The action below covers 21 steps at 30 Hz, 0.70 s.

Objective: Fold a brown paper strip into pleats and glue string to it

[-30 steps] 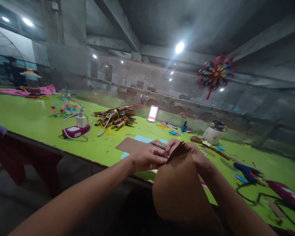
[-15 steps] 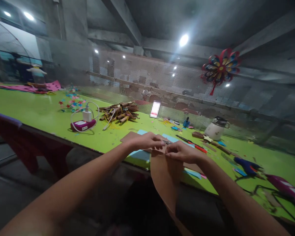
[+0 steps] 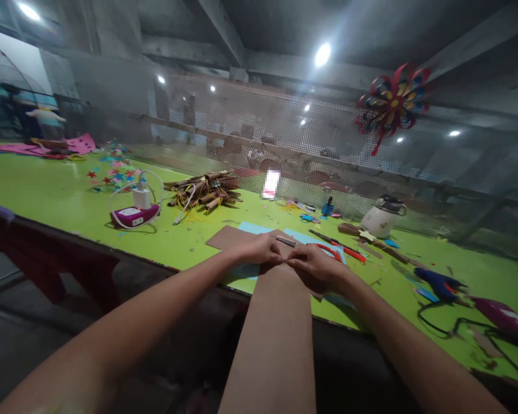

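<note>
A long strip of brown card point(image 3: 276, 328) stretches from the table edge down toward me. My left hand point(image 3: 262, 249) pinches its far end, and my right hand point(image 3: 313, 263) pinches the same end just to the right, so the fingertips almost meet. Scissors with red handles point(image 3: 328, 251) lie right behind my hands, their blades partly covered. Under and around the hands are light blue paper point(image 3: 252, 227) and another piece of brown card point(image 3: 227, 236). To the right rests a black and red craft knife or pen-like tool point(image 3: 349, 251).
On the green table point(image 3: 69, 218) stand a purple power strip with a white plug point(image 3: 136, 214), a bundle of brown rolls point(image 3: 209, 192), colourful stars point(image 3: 116, 169) and a white kettle point(image 3: 382, 217). A blue glue gun point(image 3: 438, 283) and black cable lie at right. A phone point(image 3: 271, 184) leans at the back.
The brown strip was curled and narrow below my hands; now it lies flatter and straighter toward me. My fingers have come closer together on its end. The view has shifted slightly.
</note>
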{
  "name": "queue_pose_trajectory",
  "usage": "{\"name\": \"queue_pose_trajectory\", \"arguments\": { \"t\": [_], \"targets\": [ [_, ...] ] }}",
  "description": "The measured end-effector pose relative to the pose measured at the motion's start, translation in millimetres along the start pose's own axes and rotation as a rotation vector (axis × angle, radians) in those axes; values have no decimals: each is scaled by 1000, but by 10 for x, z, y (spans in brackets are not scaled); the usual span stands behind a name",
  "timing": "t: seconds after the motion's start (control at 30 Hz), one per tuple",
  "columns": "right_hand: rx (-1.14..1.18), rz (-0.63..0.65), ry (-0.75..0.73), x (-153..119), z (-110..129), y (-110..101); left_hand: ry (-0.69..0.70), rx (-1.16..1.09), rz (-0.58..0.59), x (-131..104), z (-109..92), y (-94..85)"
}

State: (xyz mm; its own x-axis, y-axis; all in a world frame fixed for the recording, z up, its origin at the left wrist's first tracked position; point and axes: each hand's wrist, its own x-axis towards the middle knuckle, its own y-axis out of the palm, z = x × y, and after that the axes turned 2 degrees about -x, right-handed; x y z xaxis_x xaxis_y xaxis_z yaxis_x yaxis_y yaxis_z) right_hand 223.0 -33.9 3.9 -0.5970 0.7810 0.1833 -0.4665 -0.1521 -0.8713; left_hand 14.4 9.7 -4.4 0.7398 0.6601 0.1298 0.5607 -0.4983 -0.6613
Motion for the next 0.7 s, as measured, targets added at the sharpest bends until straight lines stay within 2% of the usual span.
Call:
{"name": "queue_pose_trajectory", "arguments": {
  "t": [0.07, 0.2, 0.4, 0.7],
  "targets": [
    [-5, -35, -39, -27, 18, 14, 24, 88, -2, 2, 31, 11],
    [-7, -49, -40, -34, 34, 23, 97, 112, -6, 0, 71, 30],
    [-113, -76, -47, -15, -29, 65, 106, 196, -20, -49, -16, 28],
    [-248, -6, -17, -76, 24, -14, 127, 308, -34, -129, -72, 27]
  ]
}}
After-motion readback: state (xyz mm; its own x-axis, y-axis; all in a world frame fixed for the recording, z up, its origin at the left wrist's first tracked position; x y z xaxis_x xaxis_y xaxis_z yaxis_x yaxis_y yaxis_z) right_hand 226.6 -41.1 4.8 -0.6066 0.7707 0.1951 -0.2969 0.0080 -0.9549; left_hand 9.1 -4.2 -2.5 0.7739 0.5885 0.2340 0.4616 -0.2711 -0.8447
